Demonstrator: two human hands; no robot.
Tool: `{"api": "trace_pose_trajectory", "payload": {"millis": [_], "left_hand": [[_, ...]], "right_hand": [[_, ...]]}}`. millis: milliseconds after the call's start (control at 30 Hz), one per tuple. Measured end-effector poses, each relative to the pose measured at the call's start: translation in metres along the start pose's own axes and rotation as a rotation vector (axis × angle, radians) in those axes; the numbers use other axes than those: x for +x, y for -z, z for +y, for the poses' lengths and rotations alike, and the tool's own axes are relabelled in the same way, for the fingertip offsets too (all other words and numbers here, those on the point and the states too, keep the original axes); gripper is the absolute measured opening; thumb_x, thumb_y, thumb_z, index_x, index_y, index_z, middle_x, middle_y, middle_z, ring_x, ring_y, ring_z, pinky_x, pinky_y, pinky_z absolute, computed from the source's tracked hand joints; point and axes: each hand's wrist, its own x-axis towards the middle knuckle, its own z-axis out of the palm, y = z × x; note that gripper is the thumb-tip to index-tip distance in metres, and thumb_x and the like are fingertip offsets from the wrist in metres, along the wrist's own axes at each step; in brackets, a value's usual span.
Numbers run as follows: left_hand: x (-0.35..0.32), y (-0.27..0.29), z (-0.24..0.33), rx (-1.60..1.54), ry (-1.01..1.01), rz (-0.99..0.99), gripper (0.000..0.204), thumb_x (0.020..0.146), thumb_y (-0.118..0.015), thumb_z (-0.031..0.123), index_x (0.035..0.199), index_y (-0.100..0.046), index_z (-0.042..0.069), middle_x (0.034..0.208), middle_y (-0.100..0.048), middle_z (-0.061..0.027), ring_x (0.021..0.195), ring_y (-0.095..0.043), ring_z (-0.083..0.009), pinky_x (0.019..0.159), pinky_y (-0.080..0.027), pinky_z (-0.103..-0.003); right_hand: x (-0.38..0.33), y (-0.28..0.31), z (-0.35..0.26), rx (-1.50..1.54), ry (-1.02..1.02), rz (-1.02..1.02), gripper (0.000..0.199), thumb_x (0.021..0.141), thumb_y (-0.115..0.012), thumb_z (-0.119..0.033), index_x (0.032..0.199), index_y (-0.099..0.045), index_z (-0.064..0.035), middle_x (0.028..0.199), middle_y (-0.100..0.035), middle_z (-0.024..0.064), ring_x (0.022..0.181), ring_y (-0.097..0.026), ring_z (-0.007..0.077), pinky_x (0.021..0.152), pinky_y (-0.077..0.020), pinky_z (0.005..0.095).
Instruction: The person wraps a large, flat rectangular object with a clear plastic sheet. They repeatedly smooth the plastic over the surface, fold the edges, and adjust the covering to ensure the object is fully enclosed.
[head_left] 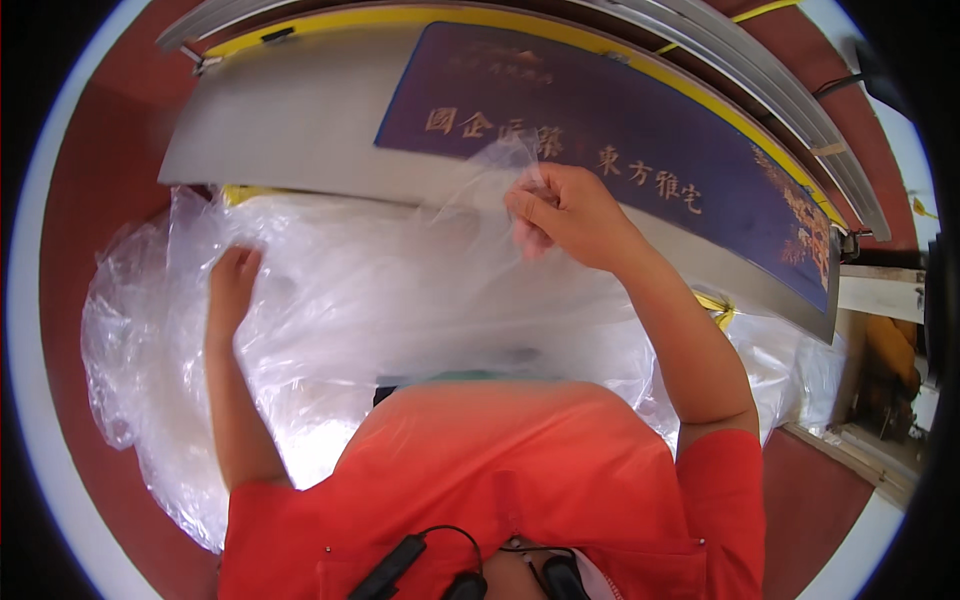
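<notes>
Black corded gadget point(392, 567) over red shirt point(500, 450), closest. Clear plastic sheet point(340, 290) bunched on near side of grey board point(280, 110). Right hand point(570, 215) above board's near edge, fingertips pinched on plastic. Left hand point(233, 285) near board's left end, fingers curled, can't tell if gripping. Blue panel point(590, 110) on board.

I hold up thin, clear plastic film point(340, 275), glossy and wrinkled, pinched into a peak on my right; it spreads before me in loose, crumpled folds, bulging out on my left.
</notes>
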Motion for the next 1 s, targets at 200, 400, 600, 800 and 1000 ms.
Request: {"api": "trace_pose_trajectory", "payload": {"millis": [200,400,600,800,1000], "left_hand": [[0.025,-0.045,0.211,-0.712,-0.403,-0.638,0.024,0.078,-0.052,0.021,0.095,-0.052,0.003,0.083,-0.054,-0.0027,0.078,-0.051,-0.0110,0.072,-0.040,-0.024],[0.109,0.057,0.108,-1.025,-0.356,-0.149,0.019,0.080,-0.048,0.021,0.089,-0.052,0.006,0.079,-0.051,-0.0017,0.079,-0.049,-0.0104,0.075,-0.039,-0.025],[0.052,0.018,0.168,-0.637,-0.700,-0.250,0.044,0.076,-0.052,0.029,0.110,-0.045,0.002,0.110,-0.048,-0.0104,0.103,-0.043,-0.0192,0.090,-0.032,-0.032],[-0.042,-0.071,0.259,-0.213,-0.760,-0.589,0.029,0.071,-0.058,0.011,0.099,-0.052,0.006,0.097,-0.054,-0.0093,0.081,-0.054,-0.0207,0.074,-0.042,-0.031],[0.090,0.089,0.117,-0.659,-0.322,0.015,0.031,0.079,-0.045,0.035,0.089,-0.055,0.007,0.079,-0.052,0.0014,0.072,-0.049,-0.0103,0.071,-0.040,-0.025]], "right_hand": [[-0.037,-0.023,-0.016,-0.330,0.185,-0.008,0.018,0.080,-0.049,-0.016,0.071,-0.050,-0.0001,0.058,-0.054,0.0042,0.053,-0.052,0.0094,0.050,-0.0402,0.0242],[-0.115,0.019,0.030,-0.241,-0.025,-0.080,0.019,0.080,-0.049,-0.017,0.070,-0.049,-0.0010,0.057,-0.052,0.0040,0.052,-0.050,0.0091,0.051,-0.0383,0.0246],[-0.114,0.019,0.052,-0.185,0.107,0.016,0.009,0.078,-0.048,-0.009,0.075,-0.048,-0.0013,0.060,-0.048,0.0014,0.054,-0.050,0.0074,0.057,-0.0389,0.0216],[-0.106,0.006,0.033,-0.357,0.252,0.119,0.014,0.079,-0.050,-0.016,0.075,-0.050,-0.0018,0.063,-0.052,0.0029,0.054,-0.051,0.0112,0.058,-0.0393,0.0239],[-0.149,0.034,0.094,-0.442,-0.026,0.104,0.018,0.076,-0.053,-0.020,0.071,-0.049,-0.0036,0.061,-0.053,0.0071,0.054,-0.049,0.0167,0.053,-0.0392,0.0267]]}}
